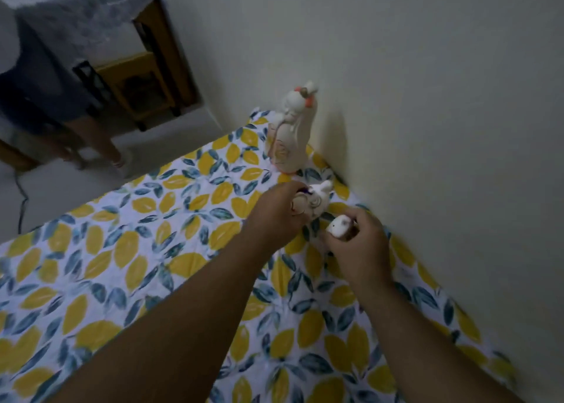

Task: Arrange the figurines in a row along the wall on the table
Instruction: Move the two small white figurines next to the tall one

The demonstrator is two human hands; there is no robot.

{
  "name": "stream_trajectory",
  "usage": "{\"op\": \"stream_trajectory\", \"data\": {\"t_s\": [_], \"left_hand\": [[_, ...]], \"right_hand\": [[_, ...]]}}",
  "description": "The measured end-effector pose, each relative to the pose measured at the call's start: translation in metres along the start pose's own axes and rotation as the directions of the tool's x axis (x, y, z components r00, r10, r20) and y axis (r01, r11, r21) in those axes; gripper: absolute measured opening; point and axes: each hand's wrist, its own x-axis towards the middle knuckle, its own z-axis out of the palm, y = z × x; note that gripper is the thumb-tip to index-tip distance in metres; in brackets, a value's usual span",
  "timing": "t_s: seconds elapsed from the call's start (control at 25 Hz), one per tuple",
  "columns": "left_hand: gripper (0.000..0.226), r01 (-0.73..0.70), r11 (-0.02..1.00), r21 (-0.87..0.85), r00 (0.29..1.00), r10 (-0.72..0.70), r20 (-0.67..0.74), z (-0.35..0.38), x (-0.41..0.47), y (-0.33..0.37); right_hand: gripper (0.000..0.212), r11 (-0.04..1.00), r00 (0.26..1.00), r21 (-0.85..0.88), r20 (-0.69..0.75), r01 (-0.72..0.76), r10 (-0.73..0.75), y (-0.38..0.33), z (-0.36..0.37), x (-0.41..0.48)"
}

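A tall white figurine [291,134] with orange hair ornaments stands upright on the table [122,268] against the wall [427,127]. Just nearer to me, a medium white figurine [319,202] with a swirl pattern sits beside the wall, and my left hand [276,214] is closed around its left side. My right hand [355,239] grips a small white figurine [338,226], held slightly above the tablecloth close to the wall. The lower parts of both held figurines are hidden by my fingers.
The table carries a cloth printed with yellow lemons and blue leaves. The pale wall runs along its right side. Beyond the far edge stand a wooden stool [143,91], a cloth-covered table [91,5] and a person's legs [91,140]; a cable [21,201] lies on the floor.
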Motion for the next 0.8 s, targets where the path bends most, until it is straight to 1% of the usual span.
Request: {"op": "stream_trajectory", "data": {"t_s": [0.12,0.28,0.4,0.52,0.56,0.64,0.72,0.8], "left_hand": [[0.05,-0.048,0.999,0.017,0.999,0.047,0.022,0.016,0.025,0.003],[0.049,-0.044,0.999,-0.013,0.999,0.044,-0.001,0.023,0.03,-0.001],[0.05,-0.043,0.999,-0.027,0.999,0.042,-0.012,0.021,0.026,-0.004],[0.064,-0.014,0.999,-0.036,1.0,0.013,-0.015,0.019,0.021,-0.003],[0.07,0.004,0.999,-0.047,1.0,-0.005,-0.024,0.015,0.014,-0.004],[0.077,0.024,0.998,-0.052,0.998,-0.027,-0.054,0.004,-0.01,-0.01],[0.076,0.061,0.998,-0.034,0.992,-0.064,-0.111,-0.015,-0.055,-0.02],[0.073,0.108,0.994,-0.034,0.974,-0.113,-0.199,-0.038,-0.118,-0.04]], "right_hand": [[0.035,1.0,0.998,-0.014,-0.065,0.026,-0.027,0.021,0.002,0.004],[0.035,0.999,0.995,-0.025,-0.092,0.031,-0.033,0.028,0.012,0.001],[0.04,0.999,0.994,-0.025,-0.1,0.038,-0.04,0.028,0.017,-0.001],[0.045,0.997,0.996,-0.074,-0.092,0.001,-0.008,0.027,0.02,-0.002],[0.05,0.995,0.997,-0.097,-0.076,-0.014,0.007,0.024,0.021,-0.003],[0.068,0.986,0.999,-0.164,-0.044,-0.018,0.011,0.014,0.02,-0.012],[0.081,0.967,0.996,-0.242,-0.027,0.074,-0.083,-0.002,0.022,-0.033],[0.082,0.928,0.978,-0.311,0.028,0.206,-0.208,-0.027,0.036,-0.074]]}}
